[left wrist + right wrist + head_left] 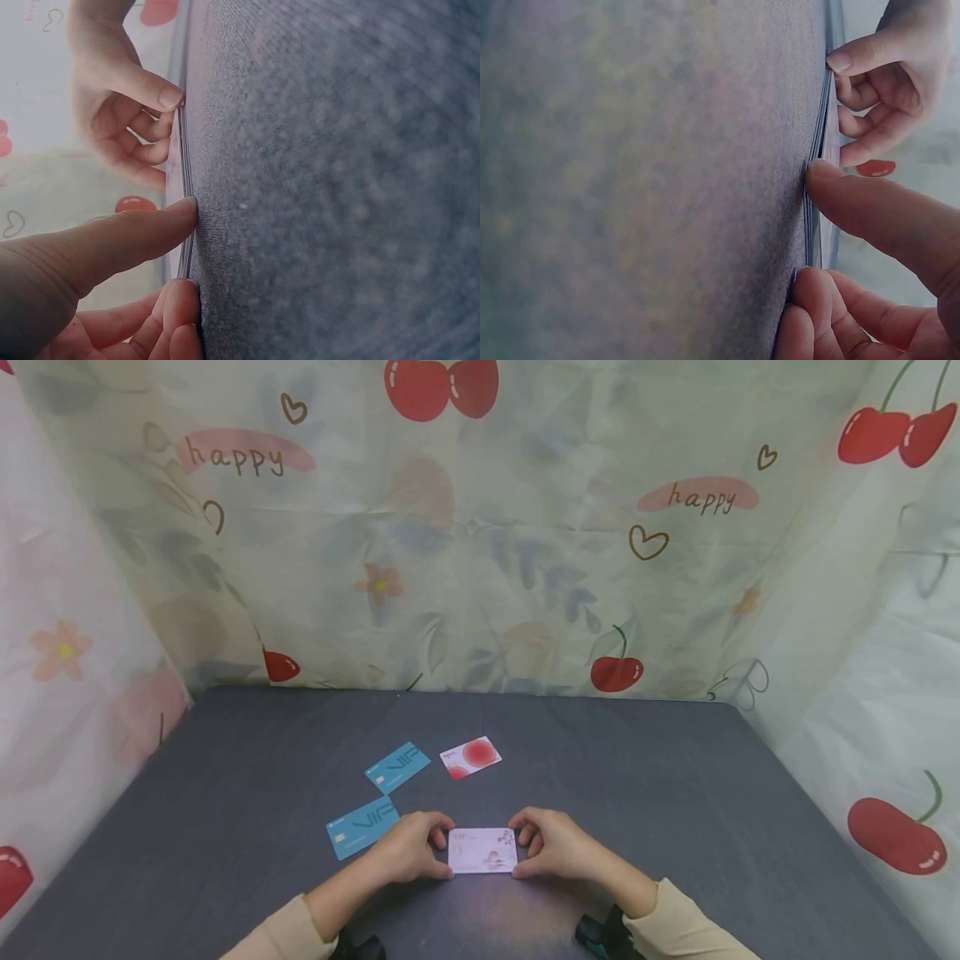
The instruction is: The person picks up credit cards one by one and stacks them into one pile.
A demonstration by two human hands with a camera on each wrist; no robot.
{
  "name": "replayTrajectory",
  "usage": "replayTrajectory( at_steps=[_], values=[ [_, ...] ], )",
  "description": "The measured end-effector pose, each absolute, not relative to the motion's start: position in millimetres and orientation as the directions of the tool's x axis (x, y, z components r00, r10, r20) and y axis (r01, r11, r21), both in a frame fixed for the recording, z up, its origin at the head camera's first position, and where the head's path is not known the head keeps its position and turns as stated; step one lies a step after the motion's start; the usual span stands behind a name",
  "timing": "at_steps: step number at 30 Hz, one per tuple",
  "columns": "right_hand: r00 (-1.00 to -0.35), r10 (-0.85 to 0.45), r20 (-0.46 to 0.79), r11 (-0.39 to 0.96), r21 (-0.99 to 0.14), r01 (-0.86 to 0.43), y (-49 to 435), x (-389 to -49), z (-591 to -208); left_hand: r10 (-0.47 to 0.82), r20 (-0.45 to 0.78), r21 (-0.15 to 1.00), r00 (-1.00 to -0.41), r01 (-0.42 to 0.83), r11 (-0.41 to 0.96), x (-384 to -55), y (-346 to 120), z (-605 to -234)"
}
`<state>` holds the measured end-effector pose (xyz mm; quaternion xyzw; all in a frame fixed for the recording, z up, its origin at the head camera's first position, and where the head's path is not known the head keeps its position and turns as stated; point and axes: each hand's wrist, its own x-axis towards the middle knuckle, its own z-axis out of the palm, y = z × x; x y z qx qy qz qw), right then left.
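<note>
I am gripping the card stack (482,850) by its short ends, left hand (412,847) and right hand (553,845) partly closed, its long axis running left-right, neither hand nearer.

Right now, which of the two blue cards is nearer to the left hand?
The lower blue card in the head view, close beside the left hand. The upper blue card lies farther off, next to the red-and-white card.
</note>
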<state>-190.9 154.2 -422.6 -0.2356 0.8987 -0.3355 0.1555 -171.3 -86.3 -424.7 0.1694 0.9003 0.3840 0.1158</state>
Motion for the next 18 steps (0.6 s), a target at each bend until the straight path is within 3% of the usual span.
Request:
replayTrajectory(
  at_steps=[18],
  values=[
    [-0.837,-0.537,-0.106,0.658,-0.673,-0.338,153.6,-189.6,-420.3,0.399,-0.054,0.727,-0.916,0.237,0.644,-171.3,-86.4,-425.4]
  ],
)
